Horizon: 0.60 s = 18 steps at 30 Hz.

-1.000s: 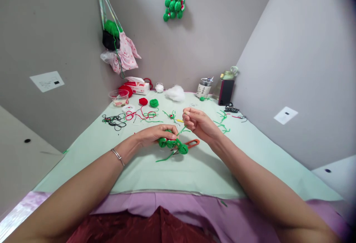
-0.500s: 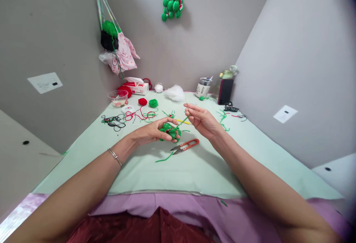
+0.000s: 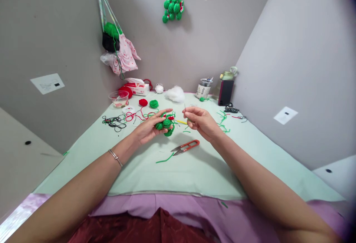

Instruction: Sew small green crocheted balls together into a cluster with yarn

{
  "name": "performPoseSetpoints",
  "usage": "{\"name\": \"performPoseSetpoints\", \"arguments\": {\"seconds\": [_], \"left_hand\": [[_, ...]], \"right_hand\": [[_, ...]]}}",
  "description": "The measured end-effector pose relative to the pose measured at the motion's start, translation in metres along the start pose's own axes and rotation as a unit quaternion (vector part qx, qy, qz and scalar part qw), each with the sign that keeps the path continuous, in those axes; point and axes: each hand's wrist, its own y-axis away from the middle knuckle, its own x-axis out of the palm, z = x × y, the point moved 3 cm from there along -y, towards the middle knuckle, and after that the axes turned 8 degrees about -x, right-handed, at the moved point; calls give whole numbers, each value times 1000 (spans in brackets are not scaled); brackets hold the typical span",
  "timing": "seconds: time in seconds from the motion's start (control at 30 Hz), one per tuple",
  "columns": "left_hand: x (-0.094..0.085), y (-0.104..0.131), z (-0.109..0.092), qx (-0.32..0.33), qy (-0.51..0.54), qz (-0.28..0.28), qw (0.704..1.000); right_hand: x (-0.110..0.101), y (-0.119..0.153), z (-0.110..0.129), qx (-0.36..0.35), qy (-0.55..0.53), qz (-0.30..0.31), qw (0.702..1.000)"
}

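Observation:
My left hand (image 3: 150,127) holds a green crocheted piece (image 3: 167,123) with red and white trim, its fingers around the far and near sides. To the right, my right hand (image 3: 200,121) is closed in a pinch on a thin needle (image 3: 185,106) that points upward. The two hands are a short gap apart above the table. Below them lie red-handled thread snips (image 3: 189,146), and a short green yarn piece (image 3: 164,159) is by their tips. A yellow tool (image 3: 181,122) lies between the hands, partly hidden.
Red yarn ball (image 3: 143,102), green yarn ball (image 3: 153,104) and tangled black cord (image 3: 114,123) lie left. White stuffing (image 3: 175,94), a pen jar (image 3: 204,89) and a phone (image 3: 226,92) are at the back. Green yarn scraps (image 3: 222,116) lie right. A green crocheted cluster (image 3: 173,9) hangs above.
The green piece has been turned in my left hand, so its red and white trim and round parts now show. My right hand's fingers have curled in, and the needle stands more upright.

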Motion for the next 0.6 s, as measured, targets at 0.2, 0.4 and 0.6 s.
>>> {"name": "performPoseSetpoints", "arguments": {"seconds": [0.2, 0.4, 0.6], "left_hand": [[-4, -2, 0, 12, 19, -17, 1000], [-2, -4, 4, 21, -22, -41, 999], [-3, -7, 8, 53, -130, -83, 987]], "right_hand": [[3, 3, -3, -11, 37, 28, 999], [4, 3, -2, -8, 30, 29, 999], [7, 4, 0, -9, 23, 29, 999]]}}
